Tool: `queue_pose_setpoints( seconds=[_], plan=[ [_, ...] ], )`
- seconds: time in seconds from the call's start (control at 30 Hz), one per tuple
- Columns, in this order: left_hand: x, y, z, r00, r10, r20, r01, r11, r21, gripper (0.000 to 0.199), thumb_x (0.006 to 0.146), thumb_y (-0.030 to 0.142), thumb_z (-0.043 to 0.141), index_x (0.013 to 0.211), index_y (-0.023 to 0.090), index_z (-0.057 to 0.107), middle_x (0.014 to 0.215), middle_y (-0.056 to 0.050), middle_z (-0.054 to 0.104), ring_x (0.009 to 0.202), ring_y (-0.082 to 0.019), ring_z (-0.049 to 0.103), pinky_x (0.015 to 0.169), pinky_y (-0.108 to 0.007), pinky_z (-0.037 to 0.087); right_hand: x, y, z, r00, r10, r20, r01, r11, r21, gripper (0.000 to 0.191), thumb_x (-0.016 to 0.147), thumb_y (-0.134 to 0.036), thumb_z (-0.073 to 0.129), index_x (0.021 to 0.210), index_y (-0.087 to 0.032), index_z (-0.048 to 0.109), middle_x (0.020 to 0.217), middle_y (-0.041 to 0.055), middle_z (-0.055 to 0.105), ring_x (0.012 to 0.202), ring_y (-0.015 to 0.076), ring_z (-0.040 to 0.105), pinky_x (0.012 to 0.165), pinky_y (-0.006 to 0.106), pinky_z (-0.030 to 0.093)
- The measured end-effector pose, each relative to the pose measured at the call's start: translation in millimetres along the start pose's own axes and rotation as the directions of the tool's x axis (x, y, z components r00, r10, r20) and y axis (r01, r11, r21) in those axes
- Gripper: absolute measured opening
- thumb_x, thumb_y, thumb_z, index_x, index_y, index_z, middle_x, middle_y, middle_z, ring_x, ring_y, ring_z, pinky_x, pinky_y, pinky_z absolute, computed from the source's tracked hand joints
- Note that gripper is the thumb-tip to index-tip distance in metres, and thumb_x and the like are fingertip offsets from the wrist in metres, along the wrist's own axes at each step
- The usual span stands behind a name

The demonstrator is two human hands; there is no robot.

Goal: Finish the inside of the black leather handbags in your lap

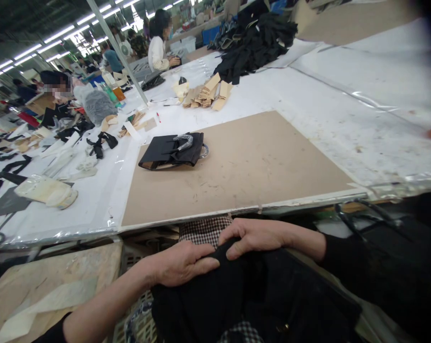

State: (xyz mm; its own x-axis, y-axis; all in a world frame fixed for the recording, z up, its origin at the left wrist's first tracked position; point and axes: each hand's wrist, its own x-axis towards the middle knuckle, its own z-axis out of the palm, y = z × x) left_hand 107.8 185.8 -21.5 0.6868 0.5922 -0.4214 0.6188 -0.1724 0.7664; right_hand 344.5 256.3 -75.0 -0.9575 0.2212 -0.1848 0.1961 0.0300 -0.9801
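Below the table's front edge, my left hand [185, 264] and my right hand [253, 238] are close together. Both are closed on the upper edge of a large black fabric piece [204, 305], thumbs on the near side. Its lower part runs out of view, so its full shape is hidden. Black-and-white checked cloth [204, 231] shows just behind my fingers, and a small gold-coloured spot [282, 327] shows low on the black material. On a brown board [258, 162] beyond my hands lies a black handbag [165, 150], its handles wrapped in clear plastic.
The white-covered table [344, 109] carries a heap of black pieces [258, 43], stacked tan strips [208, 93] and a cloudy plastic container [47, 190]. A plastic crate [147, 324] stands below me, beside a worn board [58, 281]. Co-workers [160, 47] sit across the table.
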Motion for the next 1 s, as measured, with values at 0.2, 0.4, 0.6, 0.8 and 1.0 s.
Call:
queue_pose_setpoints(
  seconds=[0.2, 0.4, 0.6, 0.8, 1.0],
  plan=[
    [3.5, 13.5, 9.7, 0.998, -0.023, -0.067, 0.026, 0.998, 0.050, 0.028, 0.096, 0.030, 0.038, 0.079, 0.020, 0.058, 0.068, 0.001, 0.049, 0.062, -0.015, 0.045, 0.061, -0.024, 0.035, 2.9, -9.4, 8.2, 0.999, -0.032, -0.026, 0.030, 0.996, -0.082, 0.035, 0.088, -0.045, 0.060, 0.092, -0.012, 0.073, 0.072, -0.0029, 0.058, 0.067, 0.0121, 0.050, 0.065, 0.021, 0.040],
    [-19.0, 20.0, 6.8, 0.986, -0.146, -0.080, 0.147, 0.989, 0.012, 0.030, 0.095, 0.029, 0.037, 0.066, 0.021, 0.039, 0.064, 0.003, 0.039, 0.058, -0.014, 0.039, 0.060, -0.026, 0.031, 0.2, -12.2, 10.6, 1.000, -0.018, -0.025, 0.016, 0.998, -0.064, 0.034, 0.088, -0.043, 0.059, 0.076, -0.013, 0.068, 0.064, -0.0046, 0.046, 0.060, 0.0101, 0.040, 0.059, 0.022, 0.035],
    [-64.0, 16.9, 7.3, 0.958, -0.263, -0.114, 0.250, 0.961, -0.118, 0.032, 0.098, 0.032, 0.037, 0.072, 0.019, 0.052, 0.067, 0.003, 0.042, 0.060, -0.013, 0.038, 0.058, -0.025, 0.030, -6.0, -8.3, 12.6, 0.999, 0.031, -0.039, -0.029, 0.999, 0.045, 0.032, 0.088, -0.042, 0.060, 0.081, -0.013, 0.070, 0.067, -0.0033, 0.051, 0.061, 0.0106, 0.043, 0.060, 0.022, 0.036],
    [-94.0, 14.6, 27.8, 0.927, -0.304, -0.221, 0.232, 0.925, -0.302, 0.029, 0.097, 0.037, 0.043, 0.101, 0.020, 0.066, 0.096, -0.001, 0.063, 0.089, -0.018, 0.054, 0.077, -0.023, 0.040, -11.7, -12.8, 6.0, 0.999, 0.051, 0.012, -0.051, 0.998, 0.036, 0.037, 0.088, -0.047, 0.060, 0.084, -0.012, 0.072, 0.069, -0.0022, 0.057, 0.064, 0.0117, 0.049, 0.064, 0.022, 0.040],
    [-99.3, 22.4, 49.7, 0.894, -0.281, -0.348, 0.253, 0.959, -0.126, 0.035, 0.098, 0.043, 0.044, 0.090, 0.017, 0.066, 0.090, -0.001, 0.064, 0.083, -0.016, 0.054, 0.075, -0.020, 0.041, 2.0, -45.7, 3.3, 0.987, 0.043, 0.158, -0.001, 0.966, -0.259, 0.046, 0.084, -0.048, 0.067, 0.117, -0.016, 0.070, 0.102, 0.0037, 0.070, 0.091, 0.0194, 0.062, 0.079, 0.023, 0.045]
  ],
)
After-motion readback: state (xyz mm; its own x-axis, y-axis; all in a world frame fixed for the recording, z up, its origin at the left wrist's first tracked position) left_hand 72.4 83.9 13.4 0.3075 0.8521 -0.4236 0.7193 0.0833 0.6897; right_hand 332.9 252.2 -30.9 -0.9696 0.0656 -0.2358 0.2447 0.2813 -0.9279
